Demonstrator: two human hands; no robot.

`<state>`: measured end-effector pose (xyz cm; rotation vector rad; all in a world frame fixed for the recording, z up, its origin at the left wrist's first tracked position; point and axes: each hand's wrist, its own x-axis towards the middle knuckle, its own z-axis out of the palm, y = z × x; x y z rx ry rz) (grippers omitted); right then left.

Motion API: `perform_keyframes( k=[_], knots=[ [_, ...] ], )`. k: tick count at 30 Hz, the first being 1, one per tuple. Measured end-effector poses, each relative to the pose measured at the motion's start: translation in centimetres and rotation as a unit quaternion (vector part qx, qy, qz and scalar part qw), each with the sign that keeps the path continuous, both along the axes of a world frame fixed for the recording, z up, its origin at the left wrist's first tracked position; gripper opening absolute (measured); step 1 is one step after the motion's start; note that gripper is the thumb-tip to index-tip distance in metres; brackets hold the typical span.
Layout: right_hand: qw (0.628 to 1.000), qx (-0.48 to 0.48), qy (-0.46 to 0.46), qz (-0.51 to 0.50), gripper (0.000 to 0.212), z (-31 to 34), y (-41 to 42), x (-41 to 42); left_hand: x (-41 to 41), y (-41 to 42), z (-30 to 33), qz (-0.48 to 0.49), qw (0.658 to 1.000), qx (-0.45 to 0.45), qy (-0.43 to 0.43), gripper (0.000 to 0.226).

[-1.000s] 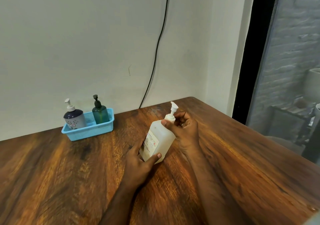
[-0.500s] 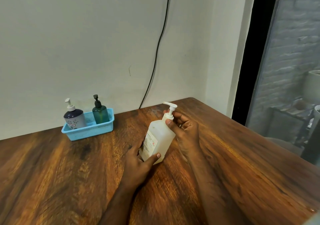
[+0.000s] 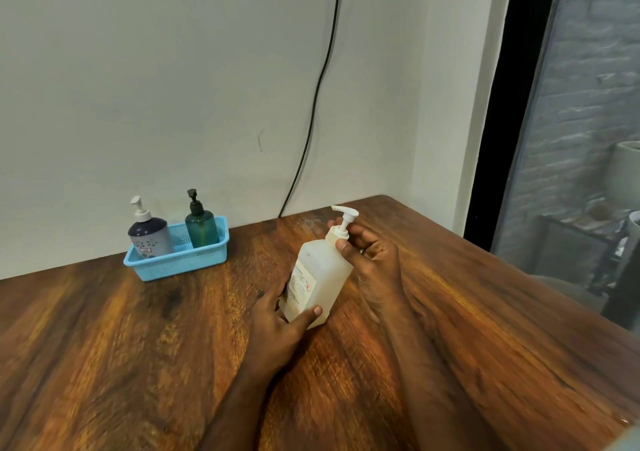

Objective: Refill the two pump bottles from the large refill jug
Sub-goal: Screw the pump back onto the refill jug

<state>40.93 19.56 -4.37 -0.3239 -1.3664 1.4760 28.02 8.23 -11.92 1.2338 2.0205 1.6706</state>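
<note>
While left hand [image 3: 277,315] clasps the squarish translucent jug [image 3: 317,279], right hand [image 3: 372,256] pinches its ribbed collar [image 3: 334,235].

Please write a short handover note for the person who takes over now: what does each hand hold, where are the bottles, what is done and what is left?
Left hand: grips the lower body of the white jug, which is tilted on the table.
Right hand: fingers around the jug's pump collar; the pump is still on.
Dark bottle and green bottle: upright in the blue basket by the wall, pumps on, untouched.
Done: nothing poured.
Left: take off the jug's pump, open both bottles, fill them, close everything.
</note>
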Motion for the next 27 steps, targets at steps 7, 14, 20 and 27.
perform_keyframes(
  k=[7, 14, 20, 27],
  knots=[
    [0.999, 0.024, -0.029, -0.021, 0.031, 0.1, 0.0, -0.2, 0.1, 0.0, 0.0, 0.005, 1.0, 0.003, 0.004, 0.072],
    [0.997, 0.01, -0.047, -0.054, 0.027, -0.1, 0.2, -0.3, 0.0, 0.0, 0.1, 0.021, 0.999, -0.007, 0.022, 0.07],
    [0.987, -0.017, -0.083, -0.136, 0.042, -0.2, 0.1, -1.1, 0.2, 0.1, -0.1, 0.031, 0.999, -0.02, 0.039, 0.076],
    [0.997, -0.057, 0.024, 0.041, 0.021, -0.5, 0.6, -0.3, 0.1, -0.1, 0.0, 0.027, 0.999, -0.013, 0.015, 0.072]
  ],
)
